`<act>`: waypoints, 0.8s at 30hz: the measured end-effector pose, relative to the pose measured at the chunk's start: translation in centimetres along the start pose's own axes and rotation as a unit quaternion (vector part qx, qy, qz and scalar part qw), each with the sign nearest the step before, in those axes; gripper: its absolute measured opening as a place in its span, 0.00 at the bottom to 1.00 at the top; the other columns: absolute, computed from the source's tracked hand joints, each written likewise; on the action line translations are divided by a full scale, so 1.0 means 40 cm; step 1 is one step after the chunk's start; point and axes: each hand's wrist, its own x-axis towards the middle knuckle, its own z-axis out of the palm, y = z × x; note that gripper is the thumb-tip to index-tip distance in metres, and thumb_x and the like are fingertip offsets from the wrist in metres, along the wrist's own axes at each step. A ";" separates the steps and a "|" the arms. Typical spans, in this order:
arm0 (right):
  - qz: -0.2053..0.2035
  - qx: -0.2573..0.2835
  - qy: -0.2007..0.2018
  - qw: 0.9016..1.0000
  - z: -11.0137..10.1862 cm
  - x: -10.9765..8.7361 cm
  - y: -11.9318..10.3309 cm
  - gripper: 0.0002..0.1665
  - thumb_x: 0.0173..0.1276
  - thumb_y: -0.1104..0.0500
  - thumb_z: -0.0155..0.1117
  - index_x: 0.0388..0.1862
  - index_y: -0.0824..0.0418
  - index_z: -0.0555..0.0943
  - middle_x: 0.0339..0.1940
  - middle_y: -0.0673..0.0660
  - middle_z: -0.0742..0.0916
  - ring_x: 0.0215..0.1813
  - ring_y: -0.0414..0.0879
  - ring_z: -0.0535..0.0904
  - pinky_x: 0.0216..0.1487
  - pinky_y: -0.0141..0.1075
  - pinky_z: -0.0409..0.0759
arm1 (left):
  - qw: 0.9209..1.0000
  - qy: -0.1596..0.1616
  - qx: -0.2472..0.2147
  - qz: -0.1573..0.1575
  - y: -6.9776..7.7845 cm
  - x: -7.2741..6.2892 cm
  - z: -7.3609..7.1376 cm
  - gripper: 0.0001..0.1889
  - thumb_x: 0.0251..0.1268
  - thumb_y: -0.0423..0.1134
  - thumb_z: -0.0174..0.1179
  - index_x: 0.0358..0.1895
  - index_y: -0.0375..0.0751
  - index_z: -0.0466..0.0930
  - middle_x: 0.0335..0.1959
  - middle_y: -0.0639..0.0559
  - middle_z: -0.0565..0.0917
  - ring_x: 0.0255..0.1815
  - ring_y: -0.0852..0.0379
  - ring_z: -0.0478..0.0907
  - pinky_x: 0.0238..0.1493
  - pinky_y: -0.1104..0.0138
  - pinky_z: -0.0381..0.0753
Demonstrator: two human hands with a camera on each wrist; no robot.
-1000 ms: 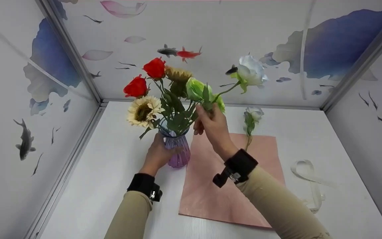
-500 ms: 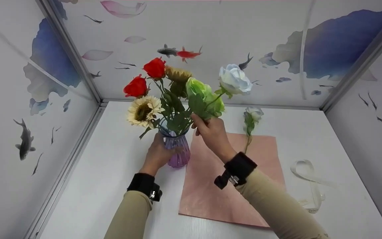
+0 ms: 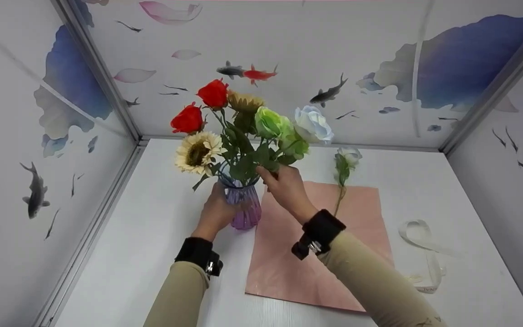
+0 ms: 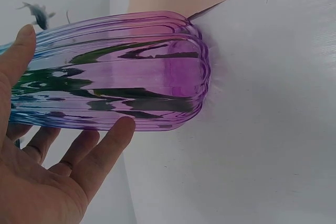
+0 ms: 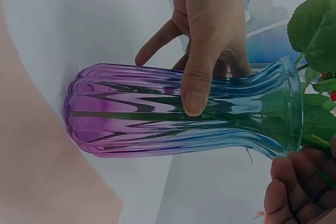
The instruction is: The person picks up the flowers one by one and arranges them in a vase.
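Observation:
A ribbed glass vase (image 3: 248, 213), blue at the rim and purple at the base, stands upright on the white table. My left hand (image 3: 216, 211) holds its side; in the right wrist view the thumb (image 5: 194, 95) lies across the glass, fingers behind. At the mouth, my right hand (image 3: 288, 188) pinches the stem of a pale blue-white rose (image 3: 313, 125), fingertips close to the rim. Red roses (image 3: 213, 94), a cream sunflower (image 3: 198, 152), a yellowish sunflower (image 3: 245, 103) and green flowers (image 3: 270, 123) fill the vase. Stems show through the glass (image 4: 131, 77).
Pink wrapping paper (image 3: 316, 259) lies right of the vase. Another white flower (image 3: 348, 156) lies with its stem over the paper. A pale ribbon (image 3: 418, 234) lies curled at the right. Printed panels (image 3: 379, 27) close in the table's back and sides.
My right hand has moved down toward the vase mouth, and the pale rose has come down and left, beside the green flowers. My left hand stays on the vase.

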 end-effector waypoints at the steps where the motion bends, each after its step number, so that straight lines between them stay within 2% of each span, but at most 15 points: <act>1: 0.003 0.000 0.004 1.000 0.003 0.000 0.002 0.20 0.78 0.48 0.61 0.27 0.59 0.80 0.20 0.50 0.81 0.24 0.43 0.80 0.30 0.38 0.76 | 1.000 0.000 -0.001 -0.002 0.001 0.000 0.000 0.54 0.59 0.53 0.72 0.80 0.35 0.48 0.77 0.36 0.64 0.78 0.39 0.62 0.76 0.48 0.64; 9: -0.009 -0.018 0.032 0.999 0.017 0.010 0.016 0.18 0.78 0.50 0.61 0.29 0.59 0.79 0.19 0.52 0.82 0.23 0.45 0.80 0.29 0.38 0.74 | 1.000 0.004 -0.021 0.006 -0.002 0.000 0.000 0.56 0.57 0.52 0.73 0.80 0.37 0.47 0.76 0.36 0.66 0.76 0.39 0.64 0.74 0.47 0.66; 19: 0.030 -0.032 0.009 0.999 0.015 0.024 0.024 0.21 0.78 0.50 0.60 0.24 0.57 0.75 0.19 0.54 0.84 0.25 0.48 0.84 0.30 0.39 0.78 | 1.000 0.004 -0.018 0.007 -0.005 0.003 0.000 0.57 0.57 0.54 0.73 0.81 0.38 0.46 0.77 0.37 0.64 0.77 0.40 0.64 0.75 0.48 0.65; 24: 0.039 -0.050 0.005 0.998 0.013 0.041 0.022 0.22 0.78 0.49 0.59 0.22 0.56 0.76 0.18 0.54 0.84 0.24 0.47 0.82 0.31 0.38 0.74 | 1.000 0.000 -0.015 0.003 -0.003 0.001 0.000 0.56 0.58 0.53 0.72 0.81 0.36 0.45 0.78 0.36 0.63 0.78 0.39 0.63 0.75 0.48 0.65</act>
